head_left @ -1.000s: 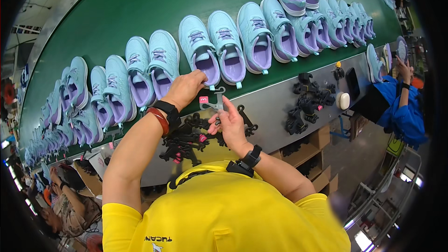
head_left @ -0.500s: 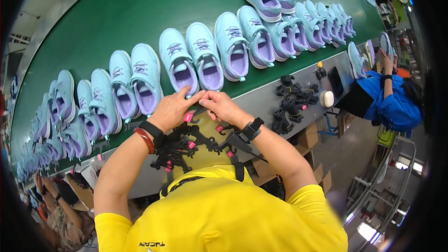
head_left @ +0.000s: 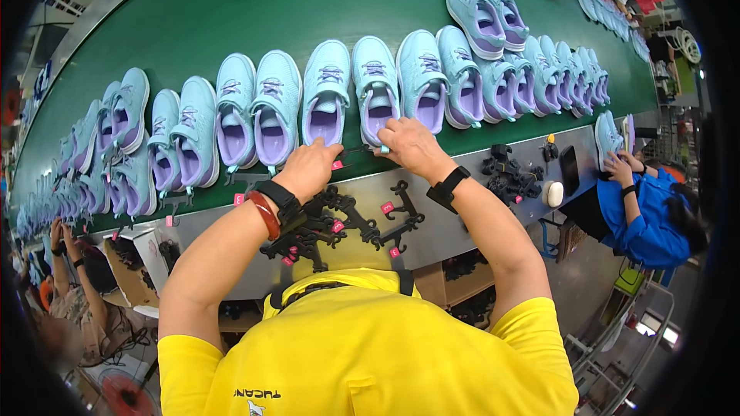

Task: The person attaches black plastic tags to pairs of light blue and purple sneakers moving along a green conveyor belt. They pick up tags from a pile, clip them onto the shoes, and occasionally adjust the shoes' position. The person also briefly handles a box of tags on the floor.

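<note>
Two light-blue sneakers with lilac linings stand side by side in front of me, the left sneaker (head_left: 327, 77) and the right sneaker (head_left: 375, 69), heels toward me. Between their heels is a black plastic shoe hanger (head_left: 356, 151) with a pink tag, partly covered by my fingers. My left hand (head_left: 310, 167) pinches the hanger's left end just by the left sneaker's heel. At the right sneaker's heel, my right hand (head_left: 416, 146) has its fingers closed on the back edge and pull loop. Loose black hangers (head_left: 331, 219) lie on the metal edge below my hands.
More sneaker pairs line the green table (head_left: 308, 0) on both sides, one pair (head_left: 487, 19) stacked on others. Another hanger heap (head_left: 509, 173), a phone (head_left: 569, 168) and a white case (head_left: 553, 193) lie at right. A person in blue (head_left: 647, 216) works far right, another person (head_left: 96, 300) at left.
My hands, close together before, have moved apart to the two sneakers' heels. My right hand has gone from the hanger to the right sneaker. The view has shifted.
</note>
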